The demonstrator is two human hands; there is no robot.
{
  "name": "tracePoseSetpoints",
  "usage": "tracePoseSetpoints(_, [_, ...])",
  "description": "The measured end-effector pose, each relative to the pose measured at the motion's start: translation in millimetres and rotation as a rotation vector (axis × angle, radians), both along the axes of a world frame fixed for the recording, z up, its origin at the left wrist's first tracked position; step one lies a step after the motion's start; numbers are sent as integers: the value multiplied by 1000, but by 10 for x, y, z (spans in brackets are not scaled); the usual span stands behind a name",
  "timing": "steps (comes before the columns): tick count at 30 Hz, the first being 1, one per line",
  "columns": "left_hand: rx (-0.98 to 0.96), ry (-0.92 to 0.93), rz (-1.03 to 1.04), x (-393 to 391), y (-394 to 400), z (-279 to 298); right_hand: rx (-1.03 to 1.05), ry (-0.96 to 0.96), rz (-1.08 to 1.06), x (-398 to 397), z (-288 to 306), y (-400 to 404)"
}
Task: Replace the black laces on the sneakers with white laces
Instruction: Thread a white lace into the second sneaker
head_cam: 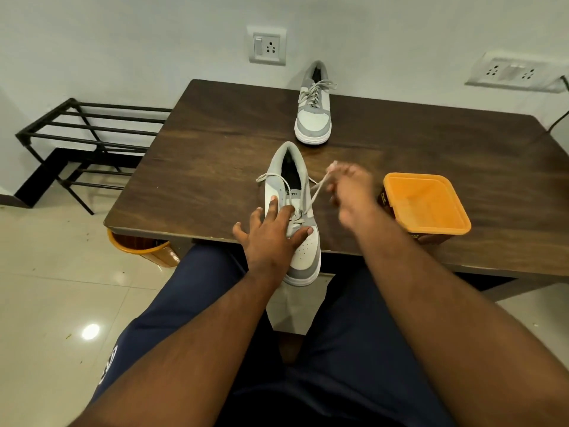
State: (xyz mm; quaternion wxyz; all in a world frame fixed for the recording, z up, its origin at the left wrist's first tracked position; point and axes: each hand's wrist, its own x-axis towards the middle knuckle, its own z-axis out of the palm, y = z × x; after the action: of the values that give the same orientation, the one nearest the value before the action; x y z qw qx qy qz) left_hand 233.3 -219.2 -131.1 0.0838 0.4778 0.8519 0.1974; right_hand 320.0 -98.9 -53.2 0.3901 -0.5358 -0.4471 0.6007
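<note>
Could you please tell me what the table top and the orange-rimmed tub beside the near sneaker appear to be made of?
The table top looks like dark wood or wood-effect laminate: streaky grain, soft sheen. The tub seems to be smooth moulded plastic, judging by its even orange colour and rounded rim; its brown outer wall may be a printed label.

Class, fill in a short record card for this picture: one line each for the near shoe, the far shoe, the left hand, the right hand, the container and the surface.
near sneaker: grey and white, toe overhanging the table's front edge, pale lace part threaded
far sneaker: same colours, fully laced, near the wall
left hand: fingers spread flat, pressing on the near sneaker
right hand: blurred, pinching the lace and pulling it sideways
container: orange-lidded tub, right of the near sneaker
surface: dark wooden table
</note>
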Motion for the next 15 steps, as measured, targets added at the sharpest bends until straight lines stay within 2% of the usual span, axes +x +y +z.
tracePoseSetpoints(3, [-13,-8,4,-5,1,4,68,85,-144,88,398,374])
tracePoseSetpoints(5, [-12,-15,1,3,-7,6,102,4,-72,138,471,426])
tracePoseSetpoints(8, [6,-8,-3,11,-20,-2,42,-149,121,183,220,231])
tracePoseSetpoints(11, [8,-4,8,11,-17,-17,-94,-283,228,221,-185,-79])
tracePoseSetpoints(15, [18,3,4,17,-15,-25,-149,-216,288,191,-481,-365])
